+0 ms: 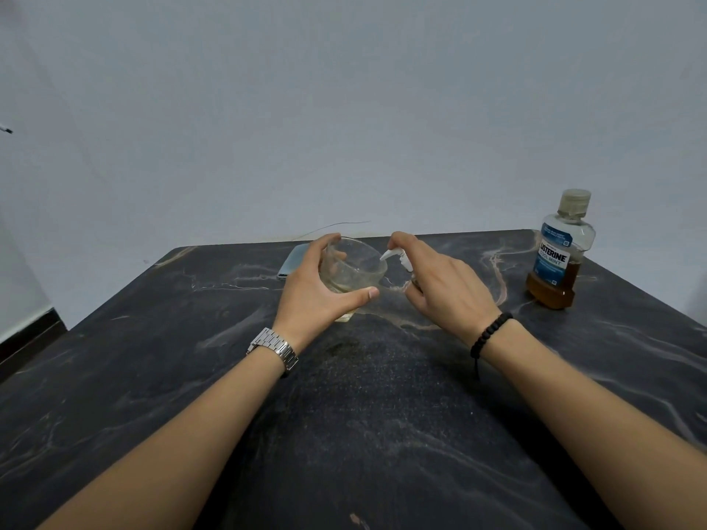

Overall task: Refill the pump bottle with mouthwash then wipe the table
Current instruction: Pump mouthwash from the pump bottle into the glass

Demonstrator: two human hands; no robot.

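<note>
My left hand grips a clear glass, tilted toward the right, with a little pale liquid at its bottom. My right hand is curled around the pump bottle, which it mostly hides; one finger lies on top of the white pump head, and the nozzle points into the glass. The mouthwash bottle stands capped at the far right of the dark marble table, holding amber liquid in its lower part.
A folded light-blue cloth lies flat behind my left hand near the table's back edge. A plain wall rises behind the table. The table's left edge drops to the floor and a dark skirting.
</note>
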